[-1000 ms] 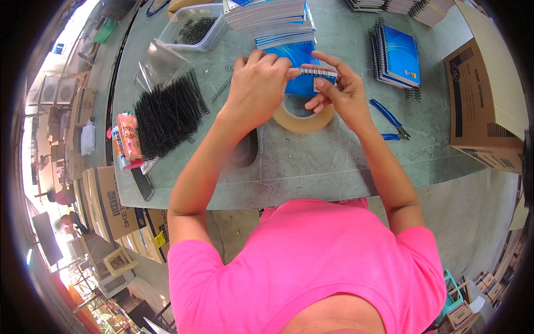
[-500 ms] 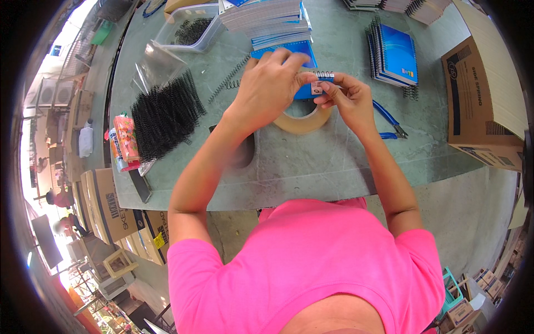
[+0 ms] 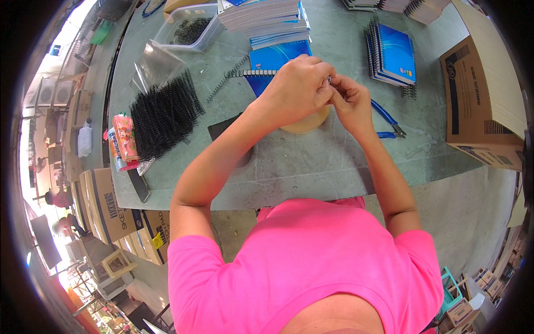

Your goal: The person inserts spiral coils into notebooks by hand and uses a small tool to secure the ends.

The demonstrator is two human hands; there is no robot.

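Between my hands is a small blue spiral notebook (image 3: 257, 82), its coiled edge and left corner showing past my left hand (image 3: 303, 86). That hand is closed, fingertips pinched at the notebook's right end. My right hand (image 3: 351, 103) pinches the same end, thumb against fingers, and the two hands touch. A small dark bit shows between the fingertips; the rest of the notebook is covered. A black coil (image 3: 225, 78) trails out from the notebook's left side. Below the hands lies a roll of tan tape (image 3: 307, 123), partly hidden. Blue-handled cutters (image 3: 392, 123) rest beside my right wrist.
Black coils (image 3: 167, 119) lie heaped at left, near a clear plastic bin (image 3: 206, 42) with more coils. A stack of booklets (image 3: 272, 28) stands behind my hands. Bound blue notebooks (image 3: 396, 53) and a cardboard box (image 3: 473, 94) stand at right.
My left hand has moved right and closed with its fingers at the notebook's right end, meeting my right hand. The notebook's left coiled edge has come into sight.
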